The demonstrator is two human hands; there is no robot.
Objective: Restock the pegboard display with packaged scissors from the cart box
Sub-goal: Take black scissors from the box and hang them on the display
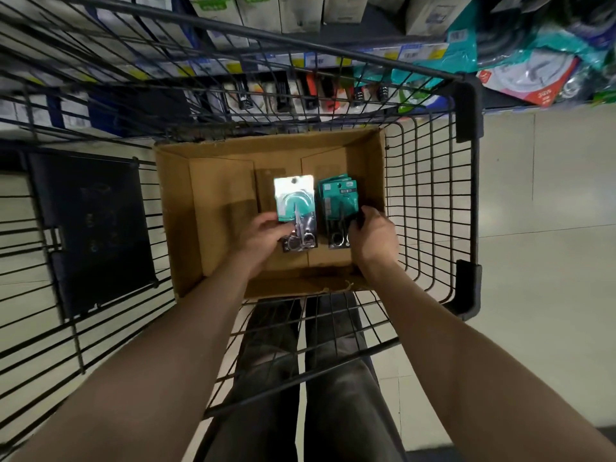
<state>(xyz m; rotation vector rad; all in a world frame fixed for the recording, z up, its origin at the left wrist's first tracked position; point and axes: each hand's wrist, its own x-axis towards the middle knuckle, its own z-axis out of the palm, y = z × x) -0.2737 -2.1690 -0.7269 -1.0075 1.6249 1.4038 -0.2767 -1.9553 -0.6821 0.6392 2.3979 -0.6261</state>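
Note:
An open cardboard box (173,208) sits in the wire cart. Inside it, my left hand (263,236) grips a teal-and-clear scissors package (295,201) by its lower left side; glare covers its upper part. Just to the right, a stack of several identical teal scissors packages (338,200) lies in the box. My right hand (373,238) holds the stack's lower right corner, fingers curled over its edge. The pegboard display is not clearly in view.
The black wire cart (433,201) surrounds the box, with its folded child-seat flap (93,228) at the left. Store shelves (300,61) with boxed and hanging goods stand beyond the cart. Pale tiled floor (546,211) lies to the right. My legs show below the cart.

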